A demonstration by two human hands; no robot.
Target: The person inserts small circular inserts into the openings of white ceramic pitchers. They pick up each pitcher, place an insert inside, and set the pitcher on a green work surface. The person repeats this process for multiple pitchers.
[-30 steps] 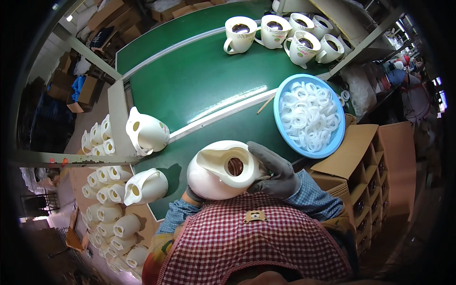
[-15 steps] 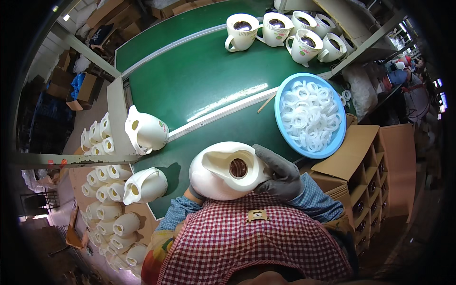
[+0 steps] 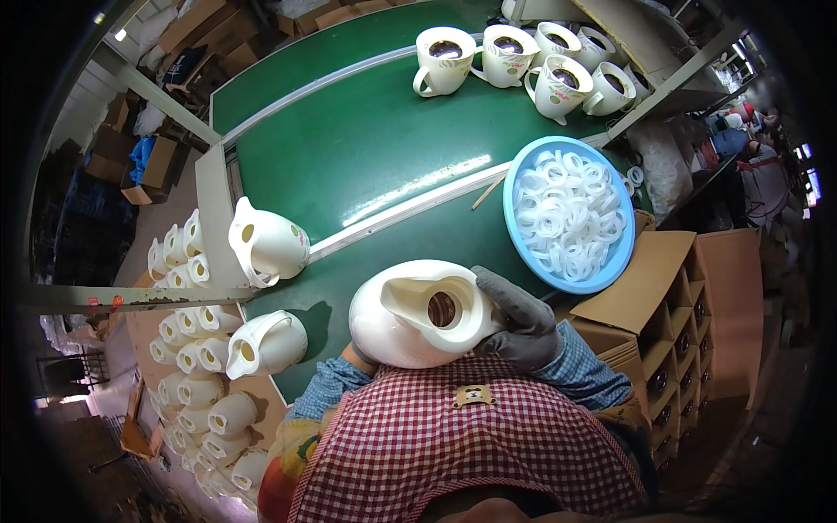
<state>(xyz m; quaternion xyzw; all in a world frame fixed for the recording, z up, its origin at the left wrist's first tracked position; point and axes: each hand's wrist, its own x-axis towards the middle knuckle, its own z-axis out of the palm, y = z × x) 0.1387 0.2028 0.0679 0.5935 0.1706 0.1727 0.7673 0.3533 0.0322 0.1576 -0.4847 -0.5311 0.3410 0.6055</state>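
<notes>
A white thermos jug lies tilted against my apron, its spout and round mouth facing up. Inside the mouth shows a dark, shiny brown liner. My right hand, in a grey glove, is closed around the jug's handle side at the right. At the lower left my left hand supports the jug's body; most of its fingers are hidden beneath it. Two similar jugs are to the left, one upright jug on the table edge and another jug nearer me.
Right of the held jug stands a blue basin heaped with translucent white rings. A thin stick lies beside it. Several patterned jugs stand at the far right of the green table. A divided cardboard box is at my right; many jug shells stand left.
The held jug has turned slightly and shifted a little to the right, with my right hand moving along with it. Other things stay where they were.
</notes>
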